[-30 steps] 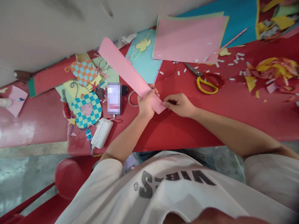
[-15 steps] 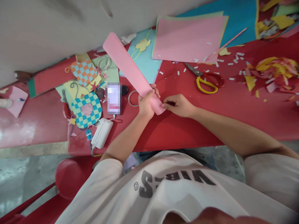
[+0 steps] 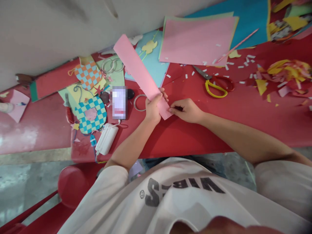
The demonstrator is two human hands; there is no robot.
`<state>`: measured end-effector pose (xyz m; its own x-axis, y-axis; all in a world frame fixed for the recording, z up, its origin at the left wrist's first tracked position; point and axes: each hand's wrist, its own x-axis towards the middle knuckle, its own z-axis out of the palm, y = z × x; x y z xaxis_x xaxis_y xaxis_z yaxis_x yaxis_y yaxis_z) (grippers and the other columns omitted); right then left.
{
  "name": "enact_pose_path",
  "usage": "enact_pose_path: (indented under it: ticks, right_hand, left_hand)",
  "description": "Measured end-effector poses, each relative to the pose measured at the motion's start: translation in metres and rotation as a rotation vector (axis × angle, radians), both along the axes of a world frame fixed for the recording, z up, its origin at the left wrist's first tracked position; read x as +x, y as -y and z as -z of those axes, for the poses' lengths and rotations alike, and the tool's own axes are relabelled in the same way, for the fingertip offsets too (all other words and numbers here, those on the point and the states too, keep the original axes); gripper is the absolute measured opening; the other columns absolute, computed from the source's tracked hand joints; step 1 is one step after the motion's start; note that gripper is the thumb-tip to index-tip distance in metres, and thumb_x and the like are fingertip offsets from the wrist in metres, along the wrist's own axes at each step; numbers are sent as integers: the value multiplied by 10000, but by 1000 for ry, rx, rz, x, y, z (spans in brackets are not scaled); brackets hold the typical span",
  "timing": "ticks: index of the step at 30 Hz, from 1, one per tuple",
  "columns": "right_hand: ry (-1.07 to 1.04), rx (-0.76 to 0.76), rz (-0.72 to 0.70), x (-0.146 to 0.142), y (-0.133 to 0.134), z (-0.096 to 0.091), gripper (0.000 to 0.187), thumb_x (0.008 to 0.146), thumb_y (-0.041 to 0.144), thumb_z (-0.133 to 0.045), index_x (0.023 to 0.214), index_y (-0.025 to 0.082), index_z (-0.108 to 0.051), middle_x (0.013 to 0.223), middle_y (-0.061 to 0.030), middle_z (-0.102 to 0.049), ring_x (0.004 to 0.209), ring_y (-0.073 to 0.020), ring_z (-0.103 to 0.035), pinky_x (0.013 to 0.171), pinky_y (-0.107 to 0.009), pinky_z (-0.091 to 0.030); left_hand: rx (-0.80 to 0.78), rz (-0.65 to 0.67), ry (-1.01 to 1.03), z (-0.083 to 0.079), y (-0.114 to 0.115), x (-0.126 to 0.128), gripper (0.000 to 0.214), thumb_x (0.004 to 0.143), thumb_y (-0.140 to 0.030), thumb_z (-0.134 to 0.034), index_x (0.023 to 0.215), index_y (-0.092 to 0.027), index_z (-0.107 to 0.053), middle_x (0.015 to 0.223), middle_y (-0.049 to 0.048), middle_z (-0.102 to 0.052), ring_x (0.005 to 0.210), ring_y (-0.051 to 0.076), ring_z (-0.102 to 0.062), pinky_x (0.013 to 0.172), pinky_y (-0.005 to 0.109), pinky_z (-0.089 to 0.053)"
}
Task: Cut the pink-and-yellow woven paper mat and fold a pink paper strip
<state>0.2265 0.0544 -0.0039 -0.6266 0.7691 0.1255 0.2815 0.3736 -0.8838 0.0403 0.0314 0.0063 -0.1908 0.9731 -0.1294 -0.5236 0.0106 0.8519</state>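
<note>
The left hand (image 3: 153,110) grips a pink paper strip (image 3: 138,70) held over the red counter (image 3: 192,136), while the right hand (image 3: 186,110) pinches its lower end; a firm, even hold should keep the strip straight

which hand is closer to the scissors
Right. The right hand sits short of the scissors, on the person's side of them; the left hand, gripping the pink paper strip, is farther away beyond it.

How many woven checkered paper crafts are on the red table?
2: an orange-and-blue checkered craft near the wall, and a round teal-and-yellow checkered craft below it. More could lie hidden under the papers.
</note>
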Motion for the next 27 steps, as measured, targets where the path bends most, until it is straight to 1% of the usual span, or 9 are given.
enact_pose_path:
  ticks: [3,7,10,13,18,22,27]
  right_hand:
    - [-4,0,-9,0,0,0,368,1047,463,-692,798,192,-711,665,14,-601,578,-121,-455,579,-317,-365]
    - [-30,15,-1,0,1,-1,376,1059,455,-681,793,190,-707,666,11,-605,575,-119,-455,574,-312,-371]
    - [-36,55,-7,0,2,-1,363,1069,424,-662,797,186,-706,688,-1,-637,588,-123,-493,589,-309,-386]
    - [-16,103,-26,0,2,0,369,1077,406,-643,785,186,-692,680,-1,-629,585,-123,-499,600,-312,-384]
    - [-2,132,-33,-1,2,1,353,1078,398,-639,799,188,-687,706,-9,-658,608,-131,-530,617,-310,-385]
    - [27,130,-37,-1,2,0,351,1071,379,-637,776,190,-656,684,4,-622,582,-121,-491,603,-307,-359]
    - [47,155,-51,-1,2,1,372,1073,374,-628,748,194,-614,655,16,-568,561,-114,-442,595,-313,-324]
  left_hand:
    - [-7,-2,-8,-3,1,1,249,856,-396,-866,1013,-226,-775,806,-8,-700,713,119,-656,730,270,-558]
    - [-61,2,-3,-6,1,2,245,845,-373,-856,1014,-221,-765,793,-8,-701,697,121,-652,696,265,-550]
    - [-82,40,31,-5,1,3,235,858,-337,-852,1025,-200,-761,795,-2,-703,690,116,-654,691,261,-543]
    - [-101,72,52,-4,1,3,222,875,-317,-843,1039,-190,-765,797,4,-706,685,115,-657,678,260,-538]
    - [-114,84,54,-4,1,2,209,867,-309,-824,1035,-196,-772,798,7,-706,692,122,-657,680,262,-551]
    - [-116,85,30,-2,1,2,173,888,-300,-780,1035,-209,-769,798,13,-700,695,130,-650,680,270,-552]
    - [-98,150,39,1,1,2,178,901,-316,-783,1034,-198,-769,814,23,-692,698,129,-646,667,271,-544]
